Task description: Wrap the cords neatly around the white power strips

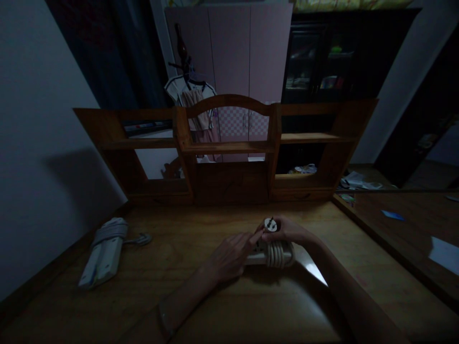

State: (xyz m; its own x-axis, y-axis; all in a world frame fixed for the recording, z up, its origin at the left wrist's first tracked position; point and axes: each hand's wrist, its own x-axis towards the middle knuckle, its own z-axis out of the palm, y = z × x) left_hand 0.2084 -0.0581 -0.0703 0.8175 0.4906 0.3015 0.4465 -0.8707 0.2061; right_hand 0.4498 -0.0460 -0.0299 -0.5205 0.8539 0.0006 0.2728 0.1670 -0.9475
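Observation:
A white power strip [255, 258] lies on the wooden desk [179, 296] with its white cord coiled [278, 253] round one end. My right hand [289, 231] is closed on the cord's round plug [270, 224], prongs up, just above the coil. My left hand [229, 255] rests on the strip's left part, its forefinger stretched toward the plug and touching the right hand's fingers.
A second white power strip [103, 253] with its cord wrapped round it lies at the desk's left, near the wall. A wooden shelf unit [229, 153] stands along the desk's back. A side table [412, 224] with papers is on the right.

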